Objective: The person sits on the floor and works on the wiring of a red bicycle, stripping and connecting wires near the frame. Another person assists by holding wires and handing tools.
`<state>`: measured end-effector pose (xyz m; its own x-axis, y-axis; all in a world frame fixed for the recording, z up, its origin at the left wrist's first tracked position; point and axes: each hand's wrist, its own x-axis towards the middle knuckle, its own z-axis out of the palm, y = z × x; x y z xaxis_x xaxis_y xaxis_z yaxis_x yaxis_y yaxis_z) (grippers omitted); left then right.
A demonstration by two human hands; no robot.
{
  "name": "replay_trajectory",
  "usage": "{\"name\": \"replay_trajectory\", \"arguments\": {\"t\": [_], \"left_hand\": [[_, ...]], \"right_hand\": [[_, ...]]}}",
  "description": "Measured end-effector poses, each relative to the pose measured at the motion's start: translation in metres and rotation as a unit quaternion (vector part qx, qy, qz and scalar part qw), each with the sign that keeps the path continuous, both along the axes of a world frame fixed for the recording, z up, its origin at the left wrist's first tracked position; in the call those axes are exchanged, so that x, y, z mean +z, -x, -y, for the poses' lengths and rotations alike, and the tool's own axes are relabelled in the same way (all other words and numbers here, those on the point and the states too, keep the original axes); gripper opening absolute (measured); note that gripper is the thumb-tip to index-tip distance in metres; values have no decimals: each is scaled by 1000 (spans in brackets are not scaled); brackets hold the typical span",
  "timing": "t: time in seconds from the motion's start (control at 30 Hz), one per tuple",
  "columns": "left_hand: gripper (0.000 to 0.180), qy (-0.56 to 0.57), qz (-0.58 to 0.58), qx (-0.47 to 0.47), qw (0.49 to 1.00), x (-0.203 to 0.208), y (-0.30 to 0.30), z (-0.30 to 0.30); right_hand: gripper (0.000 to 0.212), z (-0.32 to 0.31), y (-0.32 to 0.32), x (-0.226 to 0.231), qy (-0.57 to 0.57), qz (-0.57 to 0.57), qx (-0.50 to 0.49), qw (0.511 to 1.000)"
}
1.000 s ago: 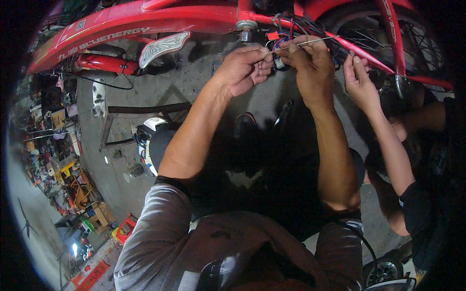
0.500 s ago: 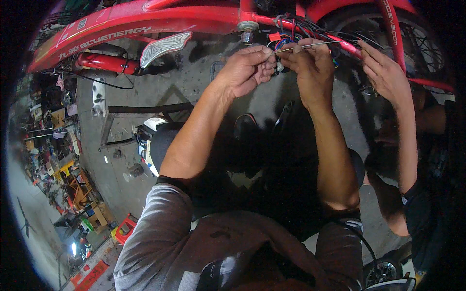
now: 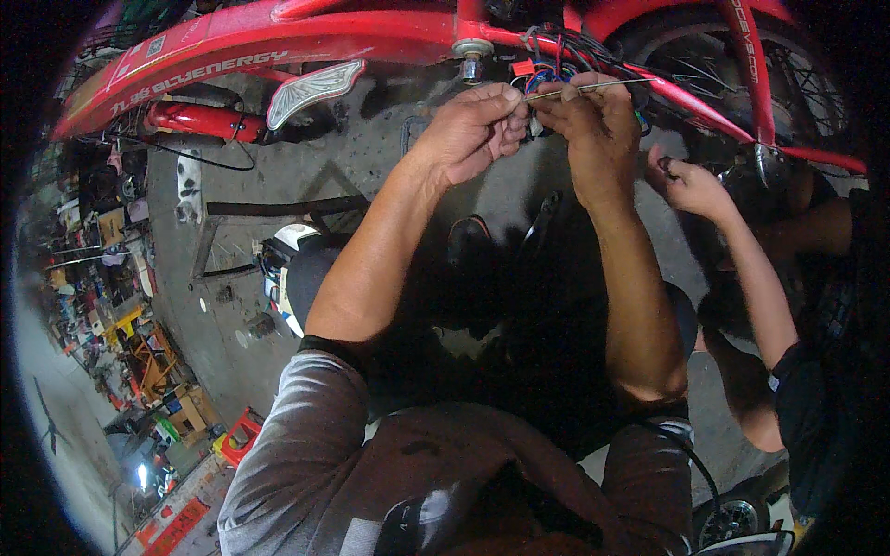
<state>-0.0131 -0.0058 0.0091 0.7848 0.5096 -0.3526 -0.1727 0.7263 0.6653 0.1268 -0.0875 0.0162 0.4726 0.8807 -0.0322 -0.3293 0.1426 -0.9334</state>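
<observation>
A thin, straight length of wire [image 3: 626, 82] runs between my two hands and sticks out to the right. My left hand [image 3: 475, 132] is closed, thumb and forefinger pinched at the wire's left end. The fingers of my right hand [image 3: 593, 130] are closed on it farther along. Just beyond my fingertips lies a bundle of coloured wires [image 3: 562, 76] with a red connector [image 3: 524, 68]. This bundle hangs by the frame of a red electric bike [image 3: 380, 46]; my right hand partly hides it.
A co-worker's hand [image 3: 695, 188] is close on my right, below the red frame tube. A silver footrest [image 3: 315, 93] juts from the bike. On the floor to the left lies a dark metal frame [image 3: 278, 208]. A red stool [image 3: 243, 435] stands near cluttered shelves [image 3: 107, 278].
The co-worker's hand has dropped away from the wire's right end and moved down and left. My own hands have hardly moved.
</observation>
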Motion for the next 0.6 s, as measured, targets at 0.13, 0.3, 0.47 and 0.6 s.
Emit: {"name": "replay_trajectory", "arguments": {"t": [0.13,0.3,0.47,0.6], "left_hand": [[16,13,-21,-2,1000,3,-1,0],[19,-10,-94,18,995,9,-4,3],[17,16,-74,39,996,7,-5,3],[16,19,-43,24,999,3,-4,1]], "right_hand": [[15,-1,-1,0,3,-1,-3,1000],[14,-1,-1,1,4,-21,-5,1000],[14,-2,-1,3,20,0,0,1000],[14,-2,-1,4,18,13,-5,1000]]}}
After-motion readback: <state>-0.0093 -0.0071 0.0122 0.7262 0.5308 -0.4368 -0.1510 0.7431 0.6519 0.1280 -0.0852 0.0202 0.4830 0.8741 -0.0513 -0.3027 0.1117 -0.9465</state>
